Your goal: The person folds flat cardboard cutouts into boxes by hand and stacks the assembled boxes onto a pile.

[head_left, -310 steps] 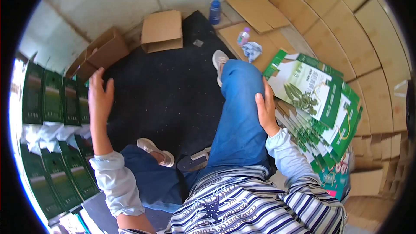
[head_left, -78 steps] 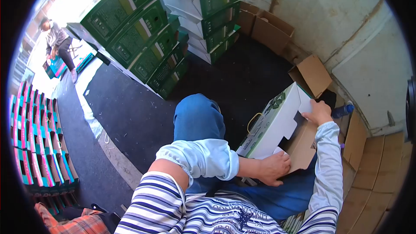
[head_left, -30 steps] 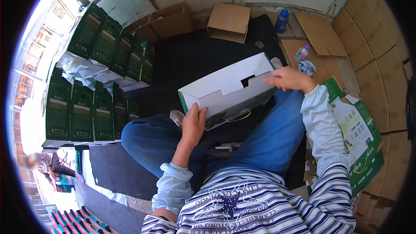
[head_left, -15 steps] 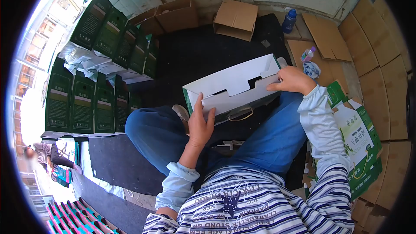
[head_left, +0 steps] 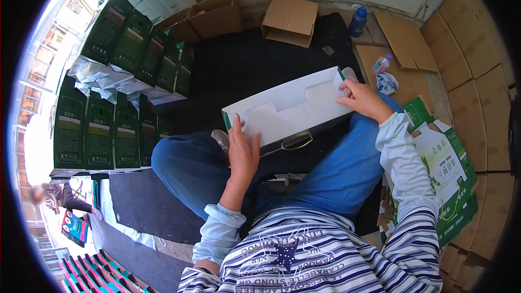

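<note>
A long carton [head_left: 287, 116], white inside and green outside, lies tilted between my legs with its white opening upward. A cord handle [head_left: 297, 141] shows on its near side. My left hand [head_left: 242, 152] lies against the carton's left end, its fingers stretched and spread, the thumb apart. At the right end, my right hand [head_left: 366, 100] grips the corner, thumb and fingers bent over the edge. Flat white flaps line the inside of the carton.
Green cartons [head_left: 97, 130] stand in two stacked rows at left. Flattened green cartons [head_left: 448, 168] lie at right beside brown cardboard boxes [head_left: 461, 49]. An open brown box [head_left: 290, 19] and a blue bottle [head_left: 358, 21] stand ahead. Another person [head_left: 62, 195] sits far left.
The carton's white flaps have been pushed inward, and the dark gaps between them have closed. Both hands remain at the carton's ends. The far person's carton has turned.
</note>
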`<state>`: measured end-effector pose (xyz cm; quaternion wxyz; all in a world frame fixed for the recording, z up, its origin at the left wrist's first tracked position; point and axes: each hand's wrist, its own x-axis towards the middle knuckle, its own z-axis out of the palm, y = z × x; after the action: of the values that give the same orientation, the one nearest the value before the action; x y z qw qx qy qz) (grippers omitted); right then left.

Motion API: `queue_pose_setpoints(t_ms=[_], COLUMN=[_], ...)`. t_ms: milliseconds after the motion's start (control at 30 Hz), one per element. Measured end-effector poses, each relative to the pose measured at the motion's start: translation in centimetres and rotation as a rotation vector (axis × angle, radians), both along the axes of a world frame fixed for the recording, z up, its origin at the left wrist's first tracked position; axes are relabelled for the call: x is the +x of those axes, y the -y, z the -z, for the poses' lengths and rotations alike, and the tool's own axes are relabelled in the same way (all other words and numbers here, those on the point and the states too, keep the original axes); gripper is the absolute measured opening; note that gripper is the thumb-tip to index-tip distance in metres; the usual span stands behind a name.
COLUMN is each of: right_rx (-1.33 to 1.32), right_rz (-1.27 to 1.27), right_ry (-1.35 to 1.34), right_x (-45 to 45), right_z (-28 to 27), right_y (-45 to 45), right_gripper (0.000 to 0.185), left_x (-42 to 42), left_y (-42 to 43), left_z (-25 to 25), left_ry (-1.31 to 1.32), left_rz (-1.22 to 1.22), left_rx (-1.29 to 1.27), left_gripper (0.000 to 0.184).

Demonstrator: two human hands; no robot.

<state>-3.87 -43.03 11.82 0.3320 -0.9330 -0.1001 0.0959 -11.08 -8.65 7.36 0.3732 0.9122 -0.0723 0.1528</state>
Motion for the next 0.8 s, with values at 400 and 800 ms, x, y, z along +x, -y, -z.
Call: queue_pose_setpoints(t_ms=[400,800], right_rx=[-0.343,-0.326], right_rz=[-0.339,-0.419], right_ry=[0.447,0.281], right_x=[-3.0,-1.8], right_z=[1.9,1.9], right_y=[-4.2,-4.5], right_gripper=[0.06,0.047], left_x=[-0.4,0.1], left_y=[1.0,0.5], left_z=[0.6,1.4], left_ry=[0.063,0.057], left_rz=[0.218,0.302], left_rx=[0.607,0.55], left_gripper=[0.065,0.051])
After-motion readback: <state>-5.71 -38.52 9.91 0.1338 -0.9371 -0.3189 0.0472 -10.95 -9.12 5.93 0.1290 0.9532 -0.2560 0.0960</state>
